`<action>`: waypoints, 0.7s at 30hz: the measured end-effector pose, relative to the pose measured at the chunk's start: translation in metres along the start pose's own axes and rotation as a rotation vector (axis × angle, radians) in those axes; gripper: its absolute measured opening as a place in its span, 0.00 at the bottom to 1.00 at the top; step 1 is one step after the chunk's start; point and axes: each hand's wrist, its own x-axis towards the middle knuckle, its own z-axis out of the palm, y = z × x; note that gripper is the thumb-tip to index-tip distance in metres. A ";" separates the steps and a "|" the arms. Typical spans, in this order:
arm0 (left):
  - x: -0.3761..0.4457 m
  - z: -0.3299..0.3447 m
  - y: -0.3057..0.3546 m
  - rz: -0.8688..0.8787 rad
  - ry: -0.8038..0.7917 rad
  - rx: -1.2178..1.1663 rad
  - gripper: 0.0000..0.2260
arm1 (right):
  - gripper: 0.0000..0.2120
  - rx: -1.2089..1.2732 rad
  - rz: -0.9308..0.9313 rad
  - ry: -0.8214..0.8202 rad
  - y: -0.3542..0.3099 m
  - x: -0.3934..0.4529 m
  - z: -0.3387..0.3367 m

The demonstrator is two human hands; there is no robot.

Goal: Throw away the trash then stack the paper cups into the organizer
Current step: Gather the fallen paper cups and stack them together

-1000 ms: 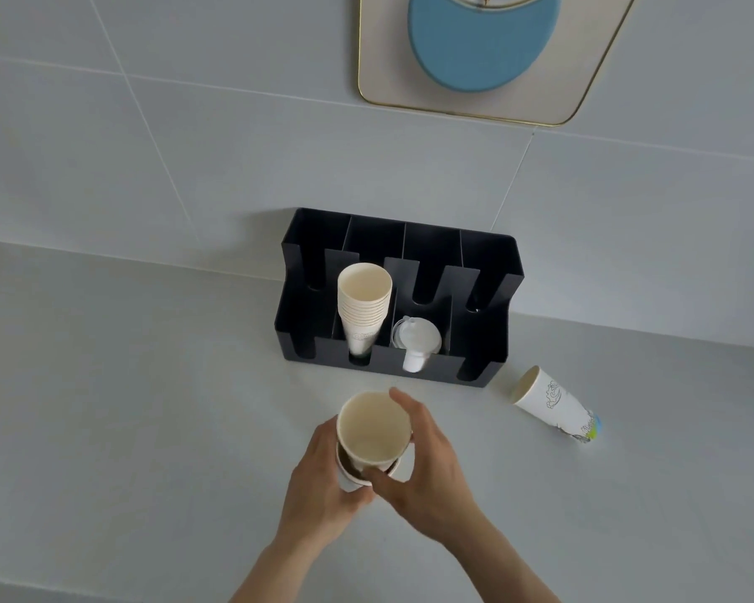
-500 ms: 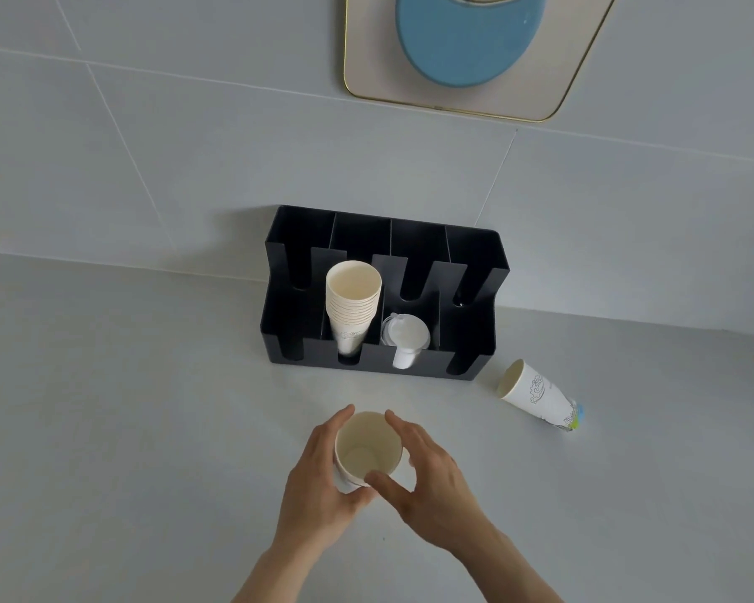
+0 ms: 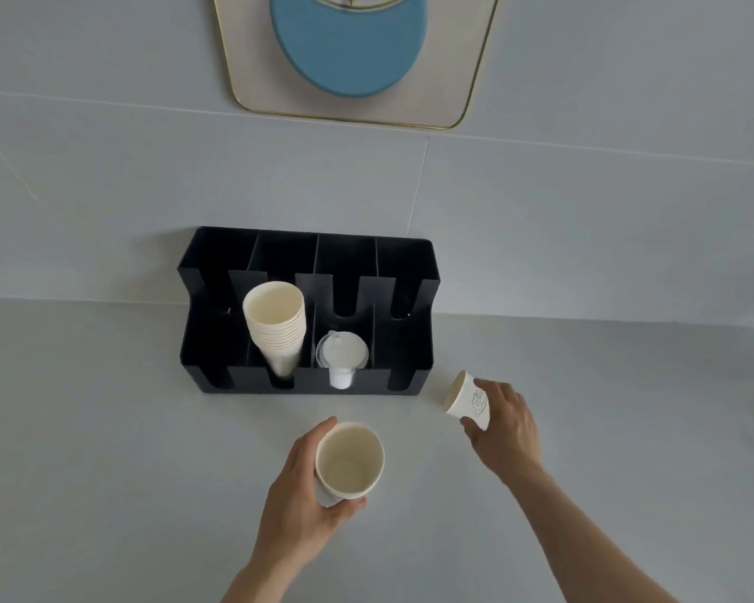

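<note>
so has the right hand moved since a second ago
Yes. The right hand left the cup held by the left hand and went rightward, now gripping the printed cup lying off the black organizer's right end.

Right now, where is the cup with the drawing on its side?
In the head view, the printed cup is on its side in the right hand, just right of the black organizer, over the counter.
</note>
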 end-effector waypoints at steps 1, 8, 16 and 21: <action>0.003 0.005 0.004 -0.002 0.004 0.005 0.45 | 0.36 -0.054 -0.010 -0.045 0.009 0.011 0.000; 0.010 0.023 0.015 -0.040 0.034 0.023 0.45 | 0.44 -0.178 -0.028 -0.241 0.034 0.042 0.016; 0.006 0.027 0.020 -0.063 0.049 0.049 0.45 | 0.38 0.016 -0.034 -0.256 0.014 0.020 0.009; 0.007 0.023 0.019 -0.056 0.029 0.054 0.45 | 0.31 0.653 0.007 -0.139 -0.037 -0.006 -0.032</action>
